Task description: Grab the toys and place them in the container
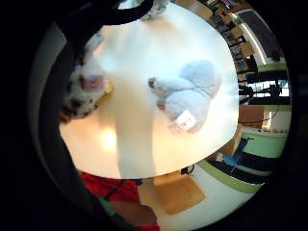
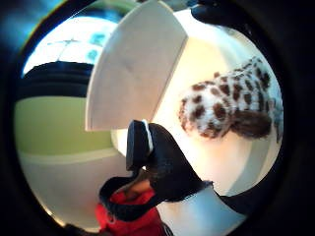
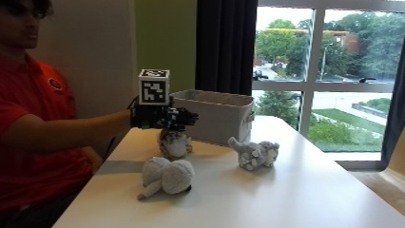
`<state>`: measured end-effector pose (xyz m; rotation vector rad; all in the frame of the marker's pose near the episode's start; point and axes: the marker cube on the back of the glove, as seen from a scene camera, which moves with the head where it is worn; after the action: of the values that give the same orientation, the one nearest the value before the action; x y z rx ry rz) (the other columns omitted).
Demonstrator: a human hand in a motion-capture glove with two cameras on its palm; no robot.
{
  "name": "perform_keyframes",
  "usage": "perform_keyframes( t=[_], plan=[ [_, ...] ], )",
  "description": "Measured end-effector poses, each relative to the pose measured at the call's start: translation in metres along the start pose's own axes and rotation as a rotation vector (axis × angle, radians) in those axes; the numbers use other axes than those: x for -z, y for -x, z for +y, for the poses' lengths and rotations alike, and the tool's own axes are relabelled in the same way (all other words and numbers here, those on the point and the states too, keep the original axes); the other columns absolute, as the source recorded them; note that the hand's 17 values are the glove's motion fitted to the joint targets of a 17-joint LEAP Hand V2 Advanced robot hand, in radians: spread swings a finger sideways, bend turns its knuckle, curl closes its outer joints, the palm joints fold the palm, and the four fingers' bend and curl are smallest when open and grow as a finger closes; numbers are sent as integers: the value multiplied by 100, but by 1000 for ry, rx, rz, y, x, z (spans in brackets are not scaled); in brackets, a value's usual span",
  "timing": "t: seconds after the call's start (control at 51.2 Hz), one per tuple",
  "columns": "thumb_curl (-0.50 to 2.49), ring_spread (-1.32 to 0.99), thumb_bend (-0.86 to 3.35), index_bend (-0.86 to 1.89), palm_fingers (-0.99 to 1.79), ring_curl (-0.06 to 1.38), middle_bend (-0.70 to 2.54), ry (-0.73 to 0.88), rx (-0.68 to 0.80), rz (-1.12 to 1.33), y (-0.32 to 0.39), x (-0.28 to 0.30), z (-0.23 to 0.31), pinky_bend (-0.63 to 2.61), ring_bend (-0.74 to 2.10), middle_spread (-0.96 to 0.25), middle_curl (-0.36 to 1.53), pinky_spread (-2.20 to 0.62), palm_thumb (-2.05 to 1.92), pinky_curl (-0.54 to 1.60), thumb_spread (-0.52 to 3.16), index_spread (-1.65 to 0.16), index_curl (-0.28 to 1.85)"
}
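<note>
A white table (image 3: 303,190) stands by a window. The spotted toy (image 3: 174,144) sits upright just in front of the grey container (image 3: 221,114), directly under the gloved right hand (image 3: 166,117), which hovers with fingers loosely spread, holding nothing. Two pale plush toys, one (image 3: 166,175) near the person and one (image 3: 254,153) further off, lie well apart from the hand. The thumb-side palm view alone shows the container wall beside the spotted toy.

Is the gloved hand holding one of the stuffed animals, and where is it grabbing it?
No, the gloved right hand holds nothing. It hovers above the spotted toy, which stands on the table beside the container, apart from the hand.
</note>
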<state>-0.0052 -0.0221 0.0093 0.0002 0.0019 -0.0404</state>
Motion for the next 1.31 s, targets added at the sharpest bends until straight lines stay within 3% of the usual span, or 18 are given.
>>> perform_keyframes(
  t=[0.371,0.664,0.86,1.055,1.309],
  plan=[
    [16,-16,-7,21,-5,18,15,90,-30,65,7,-34,-9,61,17,-10,23,1,-8,31,110,-37,32],
    [20,-8,-4,18,-4,18,10,178,-59,83,-1,-58,-10,113,19,-7,19,8,-4,44,105,-39,33],
    [23,-12,-2,29,24,22,16,144,-82,194,11,-68,-12,111,36,-11,18,-5,-1,42,106,-44,36],
    [30,-21,2,55,65,23,36,-11,-56,121,7,-74,-18,82,43,-25,26,-14,11,32,115,-44,46],
    [46,-39,10,52,92,30,50,-55,36,217,12,-71,-25,81,63,-38,35,-28,38,32,105,-39,54]
  ],
)
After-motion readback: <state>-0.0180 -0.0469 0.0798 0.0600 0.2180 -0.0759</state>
